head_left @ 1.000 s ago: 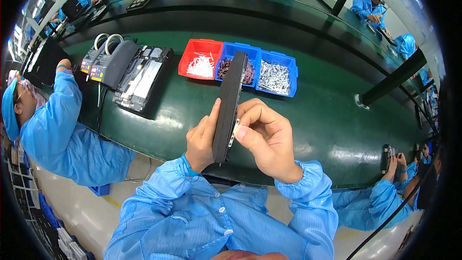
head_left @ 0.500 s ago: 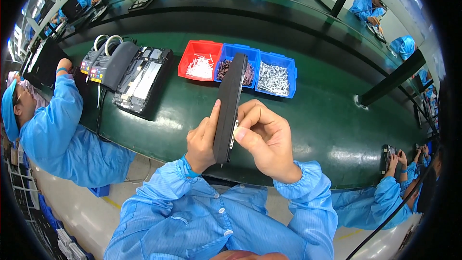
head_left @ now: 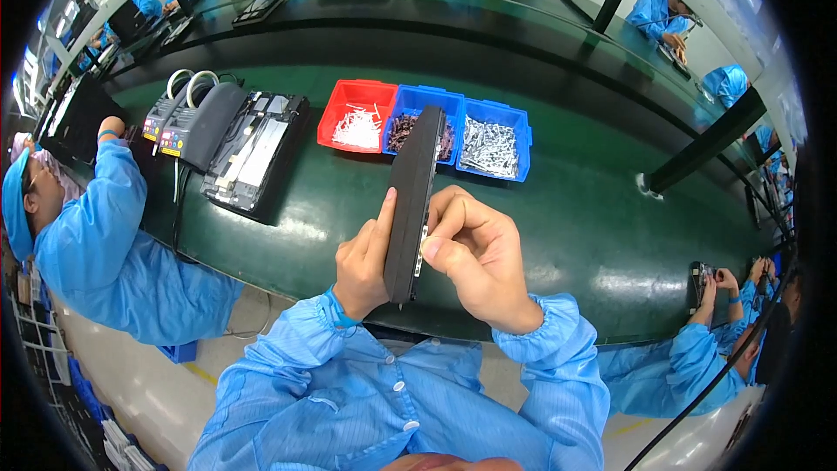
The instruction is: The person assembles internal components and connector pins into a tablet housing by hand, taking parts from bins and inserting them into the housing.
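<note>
Evidently close two-handed work, head view only. Black casing point(head_left: 408, 218) raised over the front part of the tabletop point(head_left: 575, 227), stood on its long edge, one broad dark face turned leftward. Left hand point(head_left: 362, 266) grips it near the lower end, forefinger laid along that face, presumably to steady it; thumb hidden behind. Held edge-on like this, the opposite side seems left free for the right hand point(head_left: 479, 249). Right-hand fingers point(head_left: 446, 256) drawn in, almost no gap, thumb tip against a narrow pale strip point(head_left: 418, 269) by the casing's edge; cannot tell whether the strip is pinched or merely pressed.

Containers: three open bins side by side beyond the hands, likely set there for easy reach. Red bin point(head_left: 357, 90) holds loose white stick-like pieces point(head_left: 356, 129). Middle blue bin point(head_left: 413, 99) holds small dark brownish parts point(head_left: 403, 129), partly hidden by the casing's top. Right blue bin point(head_left: 497, 112) has a heap of silvery-white slender parts point(head_left: 493, 148).

Leftward, an opened device point(head_left: 253, 157) lies innards up, just beside a grey control unit point(head_left: 209, 122).
</note>
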`<state>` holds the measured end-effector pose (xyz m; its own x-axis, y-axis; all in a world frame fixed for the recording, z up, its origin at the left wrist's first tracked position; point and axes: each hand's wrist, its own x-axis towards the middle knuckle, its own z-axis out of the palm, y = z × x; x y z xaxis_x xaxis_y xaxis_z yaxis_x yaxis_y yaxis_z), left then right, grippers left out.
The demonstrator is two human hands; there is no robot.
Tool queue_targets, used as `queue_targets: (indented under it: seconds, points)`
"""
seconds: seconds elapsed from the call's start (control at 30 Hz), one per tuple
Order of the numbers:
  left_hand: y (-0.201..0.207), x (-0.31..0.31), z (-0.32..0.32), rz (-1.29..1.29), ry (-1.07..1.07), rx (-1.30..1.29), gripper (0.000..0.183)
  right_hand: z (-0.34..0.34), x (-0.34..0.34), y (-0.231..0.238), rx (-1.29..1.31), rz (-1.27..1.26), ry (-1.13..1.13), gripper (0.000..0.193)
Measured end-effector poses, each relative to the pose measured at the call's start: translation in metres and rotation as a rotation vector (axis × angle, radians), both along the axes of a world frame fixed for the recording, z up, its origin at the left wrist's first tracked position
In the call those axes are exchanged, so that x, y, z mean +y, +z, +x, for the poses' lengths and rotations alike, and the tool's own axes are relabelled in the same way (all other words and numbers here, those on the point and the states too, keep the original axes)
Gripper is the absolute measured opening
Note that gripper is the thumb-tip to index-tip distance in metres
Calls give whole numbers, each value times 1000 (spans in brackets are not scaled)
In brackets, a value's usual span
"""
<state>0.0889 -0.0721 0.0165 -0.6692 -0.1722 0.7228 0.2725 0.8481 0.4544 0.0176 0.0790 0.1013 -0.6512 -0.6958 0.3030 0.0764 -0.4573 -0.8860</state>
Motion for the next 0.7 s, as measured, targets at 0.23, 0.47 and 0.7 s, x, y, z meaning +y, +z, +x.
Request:
queue_targets:
  seconds: [0.23,0.47,0.7]
  points:
    - [0,1,-3,3,-7,24,42,-3,-2,-2,18,-17,-35,6]
    - [2,3,-2,9,9,40,45,-4,-4,0,-197,30,-4,7]
    - [4,4,-2,-74,28,12,55,-5,2,5,-272,27,48,8]
